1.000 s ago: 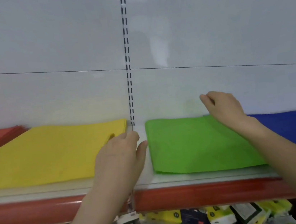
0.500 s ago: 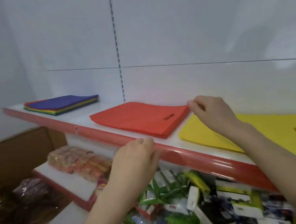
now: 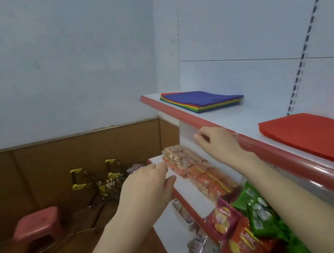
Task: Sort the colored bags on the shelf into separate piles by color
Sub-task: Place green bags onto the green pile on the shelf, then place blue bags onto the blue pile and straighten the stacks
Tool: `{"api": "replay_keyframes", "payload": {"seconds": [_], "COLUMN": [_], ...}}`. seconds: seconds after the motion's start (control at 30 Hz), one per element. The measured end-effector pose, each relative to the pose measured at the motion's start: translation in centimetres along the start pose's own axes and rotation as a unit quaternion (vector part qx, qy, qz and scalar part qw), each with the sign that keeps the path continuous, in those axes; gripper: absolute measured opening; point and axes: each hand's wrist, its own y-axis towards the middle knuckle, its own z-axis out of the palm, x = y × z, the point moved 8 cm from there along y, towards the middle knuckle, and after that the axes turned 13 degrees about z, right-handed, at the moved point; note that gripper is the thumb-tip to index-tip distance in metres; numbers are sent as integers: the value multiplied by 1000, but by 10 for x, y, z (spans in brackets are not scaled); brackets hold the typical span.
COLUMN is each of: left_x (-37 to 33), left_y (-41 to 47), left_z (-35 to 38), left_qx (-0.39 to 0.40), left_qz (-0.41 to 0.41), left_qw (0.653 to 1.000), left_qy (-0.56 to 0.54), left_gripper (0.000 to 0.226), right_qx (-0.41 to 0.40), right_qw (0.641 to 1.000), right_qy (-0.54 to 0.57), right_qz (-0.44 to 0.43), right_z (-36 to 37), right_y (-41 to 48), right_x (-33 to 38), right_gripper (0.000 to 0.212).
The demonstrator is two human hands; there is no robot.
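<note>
The view is swinging left along the shelf. A second ago the hands were squaring up the yellow and green piles, half a second ago they were passing the red one, and now every sorted pile but the red is out of sight.

At the far left, down on the floor, a pink stool [image 3: 36, 225] and a wire rack with yellow grips [image 3: 98, 178] are standing well clear of the work. The left hand [image 3: 146, 186] is hovering in front of the left end of the lower shelf [image 3: 186, 189], fingers loosely curled and holding nothing, just beside a row of orange snack packets [image 3: 195, 169]. The right hand [image 3: 217, 141] is riding higher, by the red front edge of the top shelf [image 3: 182, 117], its fingers also loosely bent and empty; whether it is touching that edge I cannot tell.

Beyond it, near the top shelf's left end, the mixed stack of bags [image 3: 203, 100] is lying flat, a blue bag on top with red, yellow and green edges showing beneath. Well apart to the right, the red pile [image 3: 316, 136] is sitting near the front edge.

Judging from this, both hands are heading back for the next bag, so the sorting is only partway done and the stack is waiting to be worked through. Nothing is lying between the right hand and the stack; only the shelf's raised lip is standing in the way. Green packets [image 3: 257, 205] are crowding the lower shelf on the right, clear of the reach.
</note>
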Motion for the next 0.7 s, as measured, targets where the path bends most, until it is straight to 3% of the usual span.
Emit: {"api": "replay_keyframes", "payload": {"seconds": [0.23,0.43,0.7], "left_x": [118,207,268], "left_y": [38,118,214], "left_z": [37,75,128], "left_qx": [19,30,35], "left_qz": [-61,-69,-1], "left_qw": [998,997,998], "left_qy": [19,1,-50], "left_gripper": [29,28,27], "right_qx": [49,19,-18], "right_qw": [996,997,998], "right_qy": [66,70,55], "right_qz": [-20,-25,17], "right_z": [103,135,153], "right_y": [106,213,297], "right_x": [53,68,54], "right_gripper": [26,25,22]}}
